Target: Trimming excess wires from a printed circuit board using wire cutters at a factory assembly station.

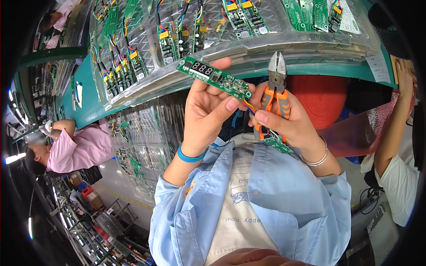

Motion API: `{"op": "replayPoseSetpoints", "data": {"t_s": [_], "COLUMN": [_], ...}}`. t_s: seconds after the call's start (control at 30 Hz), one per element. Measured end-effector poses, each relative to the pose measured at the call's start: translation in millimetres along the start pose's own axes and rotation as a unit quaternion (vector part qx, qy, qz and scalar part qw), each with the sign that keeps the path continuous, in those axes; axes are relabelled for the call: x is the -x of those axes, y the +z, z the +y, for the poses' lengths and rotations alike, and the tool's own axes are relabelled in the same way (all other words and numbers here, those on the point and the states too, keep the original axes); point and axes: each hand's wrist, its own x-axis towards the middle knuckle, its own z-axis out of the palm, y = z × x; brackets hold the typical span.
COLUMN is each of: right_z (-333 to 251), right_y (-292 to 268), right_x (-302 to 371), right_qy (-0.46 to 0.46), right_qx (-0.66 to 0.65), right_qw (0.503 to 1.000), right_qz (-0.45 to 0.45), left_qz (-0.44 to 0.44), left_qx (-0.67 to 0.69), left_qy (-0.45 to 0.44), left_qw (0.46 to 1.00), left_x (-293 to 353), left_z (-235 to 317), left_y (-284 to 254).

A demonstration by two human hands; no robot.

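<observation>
Between the thumb and fingers of my left hand (205,111) is a green circuit board (217,80) with a three-digit display, tilted with its right end lower. Coloured wires (250,106) run from that end toward my right hand (290,119). The right hand is closed round diagonal cutters (277,82) with orange and grey handles, jaws pointing away from me. Its thumb and finger also pinch the wires. Below that hand hangs a second small green board (278,145), partly hidden. Both hands are in front of my chest, near the bench edge.
Clear plastic trays (239,51) holding several wired boards lie on the green bench (84,108) ahead. More stacked trays (146,137) stand at left below it. A red round stool seat (317,99) is under the bench. Co-workers sit left in pink (82,148) and right in white (397,177).
</observation>
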Motion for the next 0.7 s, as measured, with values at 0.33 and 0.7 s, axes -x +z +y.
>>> {"op": "replayPoseSetpoints", "data": {"t_s": [0.33, 0.7], "right_z": [3.2, -0.8], "right_y": [0.0, -1.0], "right_x": [-1.0, -2.0], "right_qy": [0.015, -0.035], "right_qx": [-0.021, 0.151], "right_qw": [1.0, 0.987], "right_qz": [0.01, 0.05], "left_qz": [0.014, 0.009], "left_qx": [-0.048, -0.045], "left_qy": [0.012, 0.031], "left_qw": [0.999, 0.998], "left_x": [3.0, 4.6], "left_z": [0.2, 0.1], "left_y": [1.1, -1.3]}}
